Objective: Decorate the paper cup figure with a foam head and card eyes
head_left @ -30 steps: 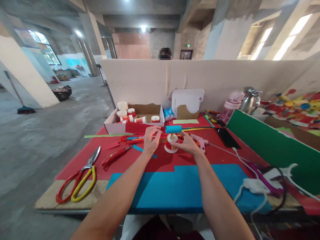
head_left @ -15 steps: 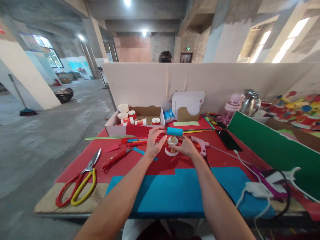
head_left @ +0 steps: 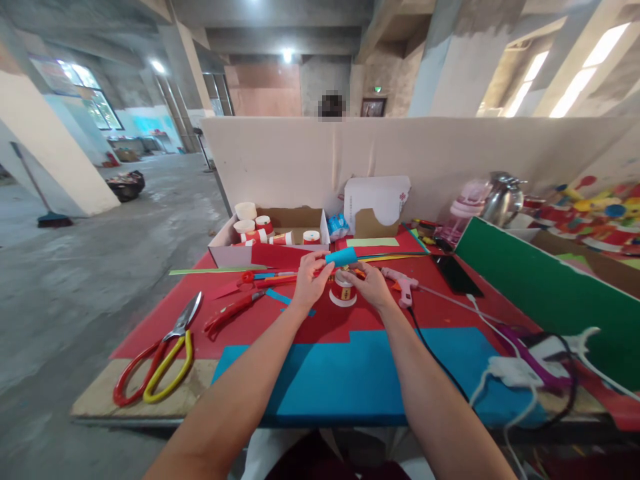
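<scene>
A blue paper tube (head_left: 342,257) is pinched at its left end by my left hand (head_left: 311,283); it tilts slightly, right end higher. Below it a red and white paper cup (head_left: 343,292) stands on the red sheet (head_left: 320,330), its wide rim down. My right hand (head_left: 373,285) is closed at the cup's upper right, thumb over the cup's top and fingers close under the tube. A small gold-coloured bit shows between those fingers, too hidden to name.
Right of my hands lies a pink glue gun (head_left: 401,285). Pliers (head_left: 234,313) and large scissors (head_left: 167,357) lie left. Behind stands a box (head_left: 220,257) holding several cups. A blue sheet (head_left: 345,380) covers the front; a phone (head_left: 456,275) and power strip (head_left: 520,373) are right.
The blue tube has gone from level to tilted and shifted a little left, with my left fingers now around its end. My right fingers have drawn together above the cup.
</scene>
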### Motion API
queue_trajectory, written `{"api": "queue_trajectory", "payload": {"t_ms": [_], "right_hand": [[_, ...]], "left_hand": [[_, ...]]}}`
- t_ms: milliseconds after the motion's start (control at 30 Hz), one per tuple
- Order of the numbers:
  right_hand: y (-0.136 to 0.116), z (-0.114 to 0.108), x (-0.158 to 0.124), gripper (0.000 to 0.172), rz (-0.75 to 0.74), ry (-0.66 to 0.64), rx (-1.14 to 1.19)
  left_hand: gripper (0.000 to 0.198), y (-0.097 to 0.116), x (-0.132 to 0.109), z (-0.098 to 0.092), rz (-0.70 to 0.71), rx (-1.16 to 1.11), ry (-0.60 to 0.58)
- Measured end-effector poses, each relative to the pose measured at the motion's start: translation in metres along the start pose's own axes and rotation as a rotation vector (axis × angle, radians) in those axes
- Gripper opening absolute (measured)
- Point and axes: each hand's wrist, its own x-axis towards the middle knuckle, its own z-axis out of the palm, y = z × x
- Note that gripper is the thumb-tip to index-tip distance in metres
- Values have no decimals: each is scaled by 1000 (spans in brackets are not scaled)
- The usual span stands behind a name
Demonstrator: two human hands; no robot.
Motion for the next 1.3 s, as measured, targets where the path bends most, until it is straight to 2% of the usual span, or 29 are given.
{"api": "queue_trajectory", "payload": {"t_ms": [267, 500, 800, 1067, 1233, 1300], "right_hand": [[1, 5, -1, 30, 47, 2, 167], [3, 8, -1, 33, 76, 15, 263], [0, 6, -1, 38, 125, 14, 271], [-11, -5, -2, 44, 105, -8, 135], [-16, -22, -3, 44, 100, 5, 92], [-14, -29, -2, 45, 102, 50, 112]], "left_hand": [[19, -2, 0, 0, -108, -99, -52], [20, -6, 1, 1, -129, -129, -86], [17, -4, 2, 2, -84, -92, 2], [14, 5, 1, -2, -13, -73, -3], [15, 3, 1, -6, -3, -111, 39], [17, 3, 1, -8, -11, -133, 72]]}}
